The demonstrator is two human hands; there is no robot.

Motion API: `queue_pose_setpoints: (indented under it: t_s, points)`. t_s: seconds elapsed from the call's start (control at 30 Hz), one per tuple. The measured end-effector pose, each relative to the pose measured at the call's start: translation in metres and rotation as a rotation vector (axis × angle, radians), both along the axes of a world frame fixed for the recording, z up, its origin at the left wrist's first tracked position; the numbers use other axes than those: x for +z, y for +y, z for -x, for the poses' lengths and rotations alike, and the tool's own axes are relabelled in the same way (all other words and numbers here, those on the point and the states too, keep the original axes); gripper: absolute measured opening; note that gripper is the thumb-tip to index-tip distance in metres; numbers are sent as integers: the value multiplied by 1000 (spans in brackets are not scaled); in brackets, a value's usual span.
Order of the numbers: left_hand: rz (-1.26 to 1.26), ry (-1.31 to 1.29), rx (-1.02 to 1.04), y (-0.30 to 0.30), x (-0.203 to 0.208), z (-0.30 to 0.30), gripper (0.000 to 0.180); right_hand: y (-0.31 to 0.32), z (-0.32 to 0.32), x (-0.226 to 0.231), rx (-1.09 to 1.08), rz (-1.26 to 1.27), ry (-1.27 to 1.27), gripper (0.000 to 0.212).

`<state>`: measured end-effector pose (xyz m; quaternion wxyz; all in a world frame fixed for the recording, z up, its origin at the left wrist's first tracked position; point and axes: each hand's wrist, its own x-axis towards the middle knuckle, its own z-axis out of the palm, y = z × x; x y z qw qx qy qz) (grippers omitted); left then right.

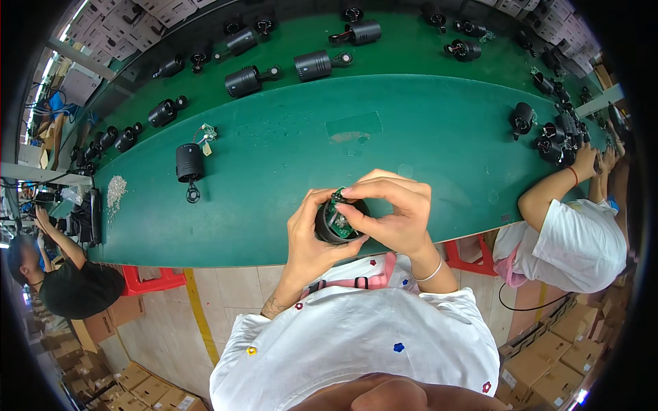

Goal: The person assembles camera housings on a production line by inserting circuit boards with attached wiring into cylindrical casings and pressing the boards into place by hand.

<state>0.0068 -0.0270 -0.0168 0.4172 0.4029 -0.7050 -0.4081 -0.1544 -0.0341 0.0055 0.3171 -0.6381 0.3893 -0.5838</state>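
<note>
My left hand (308, 229) wraps around a black cylindrical housing (324, 229) with its open end facing up. Inside its mouth sits a green circuit board (343, 228) with small parts on it. My right hand (394, 209) pinches at a smaller green piece (337, 196) at the housing's rim, thumb reaching over the opening. Both hands are close together above the near edge of the green table (274, 175). How far the boards reach into the housing is hidden by my fingers.
To the left lies another black housing (190, 162) with a wired circuit board (206, 137). A pile of small pale parts (116, 192) is at the far left. Several housings (313, 65) line the back. Co-workers sit at left (75, 288) and right (569, 240), the right one beside clustered housings (558, 137).
</note>
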Motion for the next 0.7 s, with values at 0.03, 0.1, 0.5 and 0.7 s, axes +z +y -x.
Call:
queue_pose_setpoints:
  t_s: [0.03, 0.1, 0.5, 0.7]
  points:
    - [0, -1, 0, 0, 0, 0, 75, 1, -1, 1, 0, 0, -1, 24]
    - [36, 91, 30, 1, -2, 3, 70, 3, -8, 5, -60, 30, -20, 22]
    - [99, 401, 138, 1, -8, 23, 58, 0, -2, 16, 92, -115, -20, 15]
    - [63, 425, 137, 3, -11, 28, 57, 2, -5, 19, 115, -159, 18, 14]
